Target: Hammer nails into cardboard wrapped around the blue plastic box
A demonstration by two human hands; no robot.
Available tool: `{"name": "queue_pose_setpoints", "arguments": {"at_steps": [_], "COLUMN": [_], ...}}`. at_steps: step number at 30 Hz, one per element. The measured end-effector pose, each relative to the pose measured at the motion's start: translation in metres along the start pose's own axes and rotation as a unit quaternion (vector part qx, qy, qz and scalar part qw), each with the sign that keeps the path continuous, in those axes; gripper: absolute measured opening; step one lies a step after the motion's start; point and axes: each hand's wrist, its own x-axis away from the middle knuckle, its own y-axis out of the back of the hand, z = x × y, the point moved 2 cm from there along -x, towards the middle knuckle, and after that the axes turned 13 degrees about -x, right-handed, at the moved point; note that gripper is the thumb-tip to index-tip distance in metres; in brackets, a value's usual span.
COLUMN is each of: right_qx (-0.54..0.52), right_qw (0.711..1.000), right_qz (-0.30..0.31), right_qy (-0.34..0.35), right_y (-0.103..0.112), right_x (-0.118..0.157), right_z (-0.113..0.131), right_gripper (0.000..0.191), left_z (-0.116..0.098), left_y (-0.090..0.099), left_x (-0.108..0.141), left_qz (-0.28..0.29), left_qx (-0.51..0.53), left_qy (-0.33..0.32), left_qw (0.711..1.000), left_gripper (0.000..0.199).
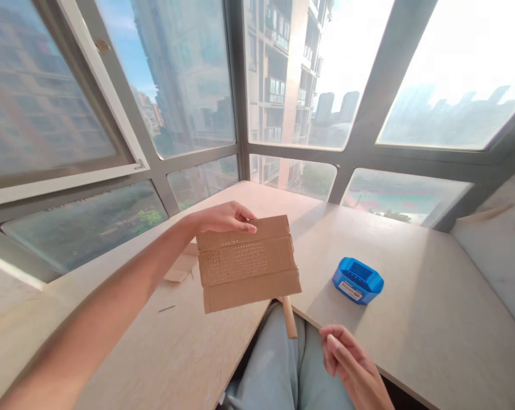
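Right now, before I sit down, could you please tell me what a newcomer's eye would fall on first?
Probably the perforated cardboard sheet, held up near the middle by the left hand at its top edge. Next, perhaps, the bright blue plastic container, standing on the pale work surface to the right. Behind everything, large windows show a tall apartment building outside.

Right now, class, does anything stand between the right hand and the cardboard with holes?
Nothing visible blocks the straight path from the right hand to the nearest corner of the cardboard. A wooden handle shows below the cardboard, just left of that path; the blue container stands off to the right.
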Motion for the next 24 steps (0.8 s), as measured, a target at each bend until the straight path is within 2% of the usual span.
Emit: {"name": "queue_pose_setpoints", "arguments": {"at_steps": [2, 4, 7, 9, 10, 12, 15, 17, 20, 24], "right_qx": [0.024, 0.042, 0.051, 0.046, 0.039, 0.025, 0.023, 0.022, -0.003, -0.035], "right_qw": [0.997, 0.991, 0.99, 0.992, 0.993, 0.994, 0.99, 0.98, 0.959, 0.943], "right_qz": [-0.011, -0.002, 0.028, 0.014, -0.006, -0.043, -0.106, -0.175, -0.267, -0.311], "right_qy": [0.078, 0.129, 0.128, 0.115, 0.109, 0.1, 0.09, 0.088, 0.093, 0.113], "right_y": [-0.005, -0.012, -0.019, -0.017, -0.013, 0.0, 0.03, 0.052, 0.079, 0.103], "right_x": [-0.013, -0.026, -0.04, -0.044, -0.044, -0.042, -0.034, -0.03, -0.029, -0.036], "right_z": [0.039, 0.069, 0.094, 0.1, 0.101, 0.097, 0.088, 0.083, 0.078, 0.081], "right_gripper": [0.044, 0.05, 0.058, 0.058, 0.057, 0.055, 0.053, 0.05, 0.043, 0.035], "left_z": [-0.016, -0.038, -0.076, -0.093, -0.097, -0.098, -0.084, -0.072, -0.056, -0.043], "left_y": [-0.016, -0.035, -0.066, -0.088, -0.099, -0.119, -0.145, -0.164, -0.196, -0.246], "left_x": [-0.02, -0.038, -0.06, -0.072, -0.079, -0.095, -0.119, -0.134, -0.153, -0.173], "left_qz": [-0.014, 0.012, 0.1, 0.147, 0.152, 0.105, -0.065, -0.139, -0.191, -0.205], "left_qx": [0.032, 0.055, 0.069, 0.075, 0.077, 0.073, 0.065, 0.075, 0.14, 0.279], "left_qy": [-0.009, -0.044, -0.12, -0.17, -0.191, -0.215, -0.21, -0.177, -0.11, 0.002], "left_qw": [0.999, 0.997, 0.985, 0.971, 0.967, 0.968, 0.973, 0.971, 0.965, 0.938], "left_gripper": [0.025, 0.025, 0.029, 0.03, 0.032, 0.037, 0.045, 0.044, 0.042, 0.046]}}
